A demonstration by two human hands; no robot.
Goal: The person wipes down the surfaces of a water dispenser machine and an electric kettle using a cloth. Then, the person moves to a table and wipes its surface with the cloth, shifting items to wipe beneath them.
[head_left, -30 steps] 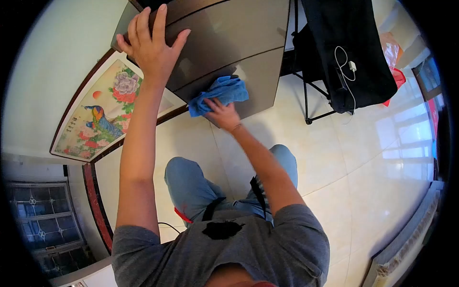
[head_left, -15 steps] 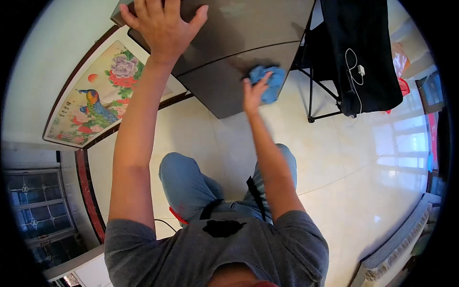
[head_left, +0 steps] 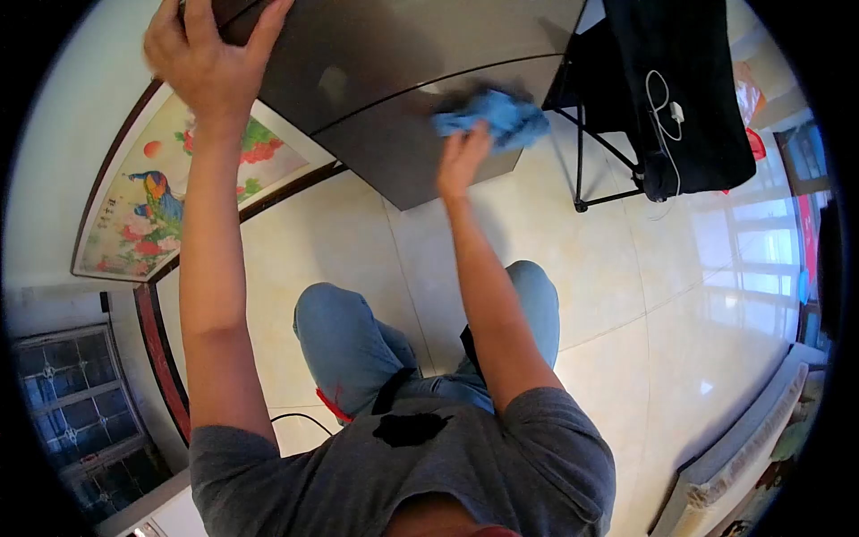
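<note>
In front of me stands a tall, shiny grey-brown cabinet [head_left: 376, 63], refrigerator-like, with a dark seam across its front. My right hand [head_left: 463, 159] has its fingers on a crumpled blue cloth [head_left: 506, 121], which lies against the lower front panel just below the seam and is blurred by motion. At the upper left, my left hand [head_left: 210, 67] rests at the cabinet's edge with thumb and fingers spread. Some of its fingertips run out of view at the top.
A framed peacock-and-flower picture [head_left: 161, 201] leans by the wall on the left. To the right, a black folding chair [head_left: 698, 98] carries a white cable [head_left: 662, 116]. Pale tiles [head_left: 599, 259] cover the floor; a sofa [head_left: 734, 447] stands at lower right.
My left hand has shifted left along the cabinet's edge. The right hand has moved slightly up and left with the blue cloth, which now looks more spread out. The whole view has shifted a little.
</note>
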